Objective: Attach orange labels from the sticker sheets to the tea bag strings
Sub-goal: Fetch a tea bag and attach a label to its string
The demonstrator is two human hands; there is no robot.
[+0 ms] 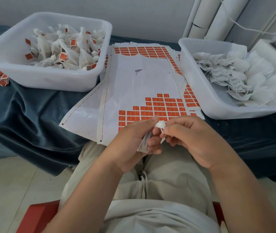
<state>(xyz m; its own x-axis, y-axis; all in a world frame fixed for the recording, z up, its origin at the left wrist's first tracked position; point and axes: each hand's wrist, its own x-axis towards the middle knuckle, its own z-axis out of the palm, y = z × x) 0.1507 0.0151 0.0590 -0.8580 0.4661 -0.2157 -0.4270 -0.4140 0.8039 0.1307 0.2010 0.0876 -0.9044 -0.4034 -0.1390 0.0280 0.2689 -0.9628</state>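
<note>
Your left hand holds one tea bag over your lap, just in front of the surface, which is draped in a dark blue velvety cloth. Its fingers curl around the limp, thin paper pouch. The bag's long axis slants from lower left to upper right. Its flat end hangs toward you and its bunched white top points up and away toward the sticker sheet. The fingers of your right hand pinch that bunched top. The string is too small to make out.

The glossy white sheet lies flat between two tubs, with small rectangular orange labels left in stepped rows at its near end. The smooth white plastic left tub holds crumpled bags with orange tags. The right tub holds plain white bags.
</note>
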